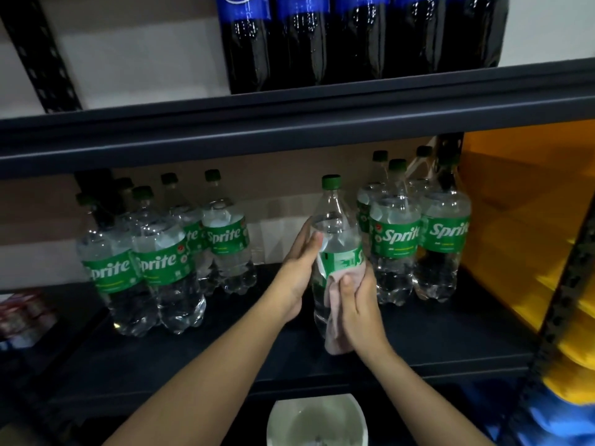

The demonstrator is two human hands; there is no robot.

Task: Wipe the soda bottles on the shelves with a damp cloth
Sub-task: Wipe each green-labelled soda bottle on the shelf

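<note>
Held bottle: a clear Sprite bottle [335, 239] with a green cap stands upright at the middle of the lower shelf [418, 333], between both hands.
Left grip: the left hand [297, 268] wraps the bottle's left side at label height, fingers curled round the shoulder, thumb across the front.
Right grip: the right hand [357, 309] clasps a pink cloth [335, 317] and presses it to the bottle's lower right side, just below the label.
Cloth: bunched between palm and bottle, its loose end hanging below the hand.
Neighbouring bottles: Sprite bottles stand in a left group [154, 252] and a right group [415, 233], both apart from the held one.
Upper shelf: dark cola bottles [354, 40] in a row.
Below: a white bowl [317, 420] beneath the forearms.
</note>
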